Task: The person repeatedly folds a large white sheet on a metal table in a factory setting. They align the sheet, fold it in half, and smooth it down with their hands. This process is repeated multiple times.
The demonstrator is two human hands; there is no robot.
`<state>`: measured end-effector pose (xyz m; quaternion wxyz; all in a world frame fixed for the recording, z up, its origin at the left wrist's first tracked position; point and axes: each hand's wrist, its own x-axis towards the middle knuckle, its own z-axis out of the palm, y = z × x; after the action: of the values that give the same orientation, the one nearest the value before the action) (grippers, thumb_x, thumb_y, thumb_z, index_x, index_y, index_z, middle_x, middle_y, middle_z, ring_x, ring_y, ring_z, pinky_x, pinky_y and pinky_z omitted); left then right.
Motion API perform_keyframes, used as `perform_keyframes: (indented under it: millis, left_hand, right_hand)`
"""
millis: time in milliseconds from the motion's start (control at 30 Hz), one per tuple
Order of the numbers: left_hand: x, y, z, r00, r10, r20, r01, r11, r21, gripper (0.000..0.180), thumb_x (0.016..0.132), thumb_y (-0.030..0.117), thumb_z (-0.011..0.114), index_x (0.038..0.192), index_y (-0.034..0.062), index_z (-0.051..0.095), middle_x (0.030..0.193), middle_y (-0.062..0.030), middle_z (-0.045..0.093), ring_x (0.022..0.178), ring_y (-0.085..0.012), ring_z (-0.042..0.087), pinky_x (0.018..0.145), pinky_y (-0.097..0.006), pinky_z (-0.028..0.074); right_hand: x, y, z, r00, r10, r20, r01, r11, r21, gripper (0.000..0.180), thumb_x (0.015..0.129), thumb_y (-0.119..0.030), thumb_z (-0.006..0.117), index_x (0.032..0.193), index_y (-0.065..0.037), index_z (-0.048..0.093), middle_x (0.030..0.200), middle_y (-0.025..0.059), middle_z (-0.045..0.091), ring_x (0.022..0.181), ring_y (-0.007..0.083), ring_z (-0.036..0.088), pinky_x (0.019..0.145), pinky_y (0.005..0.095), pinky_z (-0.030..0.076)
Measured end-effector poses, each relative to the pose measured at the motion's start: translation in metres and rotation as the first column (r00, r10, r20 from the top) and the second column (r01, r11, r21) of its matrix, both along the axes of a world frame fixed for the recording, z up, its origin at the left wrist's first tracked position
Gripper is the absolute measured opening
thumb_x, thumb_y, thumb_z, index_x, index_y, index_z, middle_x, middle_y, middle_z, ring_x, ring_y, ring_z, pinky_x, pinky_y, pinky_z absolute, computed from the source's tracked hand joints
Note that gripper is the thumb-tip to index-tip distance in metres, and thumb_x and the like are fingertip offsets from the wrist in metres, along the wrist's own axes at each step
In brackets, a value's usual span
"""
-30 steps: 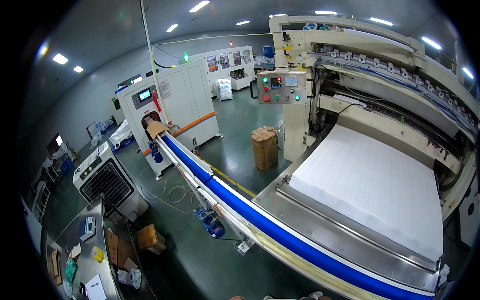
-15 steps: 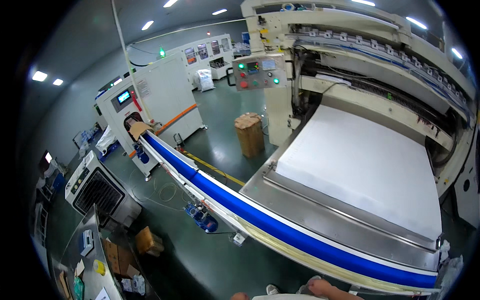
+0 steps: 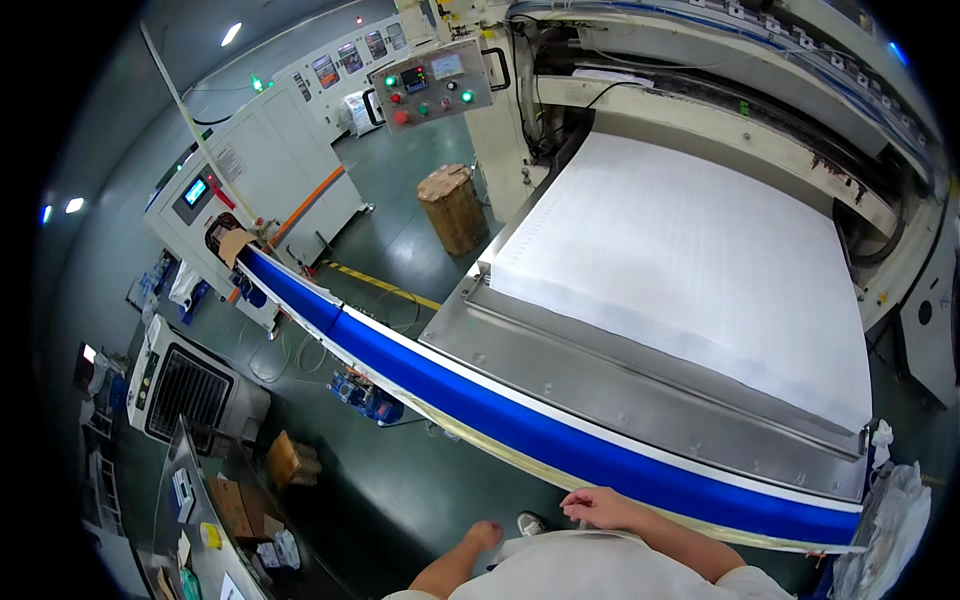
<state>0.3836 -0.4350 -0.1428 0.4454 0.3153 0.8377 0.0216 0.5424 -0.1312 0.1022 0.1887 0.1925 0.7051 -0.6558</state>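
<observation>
My right hand (image 3: pixel 598 508) is held in front of my body at the near edge of the blue conveyor belt (image 3: pixel 480 415). Its fingers are loosely bent and a little apart, with nothing visible in them. Lower and to the left, my left hand (image 3: pixel 486 535) hangs over the floor, fingers curled in, with no object showing. Beyond the belt, a wide stack of white sheets (image 3: pixel 680 270) lies on the steel table (image 3: pixel 560 365) of a large cream machine (image 3: pixel 720 130). Neither hand touches the sheets.
A control panel (image 3: pixel 430 85) with lit buttons hangs left of the machine. The belt runs far left to a white machine (image 3: pixel 250 170). A brown wrapped roll (image 3: pixel 453 210) stands behind it. At left are an air cooler (image 3: pixel 190 385) and a steel bench (image 3: pixel 170 520); plastic bags (image 3: pixel 885 540) sit at right.
The view has tilted down and shifted right, so my forearms and torso show more. My right hand has come up to the belt's near edge. The sheets and belt look unchanged.
</observation>
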Motion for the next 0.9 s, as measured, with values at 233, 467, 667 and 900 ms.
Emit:
perform_keyframes:
  millis: [233, 467, 667, 900]
  left_hand:
    - [0.024, 0.061, 0.049, 0.891, 0.44, -0.109, -0.417, 0.89, 0.184, 0.033, 0.078, 0.028, 0.052, 0.101, 0.0075, 0.064, 0.098, -0.0181, 0.064, 0.094, -0.0353, 0.059, 0.084, -0.043, 0.047]
    - [-0.033, 0.092, 0.16, 0.339, 0.891, -0.303, -0.622, 0.454, 0.638, 0.03, 0.079, 0.007, 0.057, 0.108, 0.0005, 0.053, 0.1, -0.0152, 0.059, 0.093, -0.032, 0.057, 0.082, -0.039, 0.045]
    - [-0.141, 0.158, 0.218, 0.415, 0.794, -0.444, -0.188, 0.552, 0.812, 0.025, 0.081, 0.005, 0.056, 0.106, 0.0016, 0.055, 0.101, -0.0165, 0.057, 0.097, -0.0333, 0.054, 0.084, -0.039, 0.043]
    - [-0.228, 0.317, 0.189, 0.734, 0.419, -0.535, 0.143, 0.674, 0.724, 0.03, 0.078, 0.013, 0.059, 0.107, 0.0061, 0.056, 0.109, -0.0153, 0.057, 0.102, -0.0347, 0.052, 0.087, -0.043, 0.042]
  right_hand:
    - [0.025, 0.072, -0.006, 0.991, -0.127, 0.044, 0.13, 0.988, -0.081, 0.018, 0.087, -0.018, 0.058, 0.099, -0.005, 0.062, 0.086, 0.0025, 0.064, 0.077, 0.0106, 0.059, 0.069, 0.0242, 0.047]
    - [0.021, 0.132, -0.034, 0.962, -0.253, 0.098, 0.241, 0.964, 0.114, 0.022, 0.086, -0.022, 0.057, 0.095, -0.002, 0.063, 0.084, 0.0051, 0.065, 0.075, 0.0124, 0.06, 0.067, 0.0258, 0.047]
    - [-0.011, 0.168, -0.058, 0.946, -0.322, 0.05, 0.301, 0.923, 0.238, 0.02, 0.083, -0.021, 0.058, 0.09, -0.003, 0.063, 0.081, 0.0078, 0.065, 0.072, 0.0156, 0.06, 0.066, 0.029, 0.047]
    - [-0.109, 0.204, -0.024, 0.934, -0.354, 0.043, 0.297, 0.84, 0.455, 0.022, 0.083, -0.025, 0.055, 0.091, -0.007, 0.064, 0.078, 0.0121, 0.066, 0.074, 0.0272, 0.063, 0.068, 0.0359, 0.048]
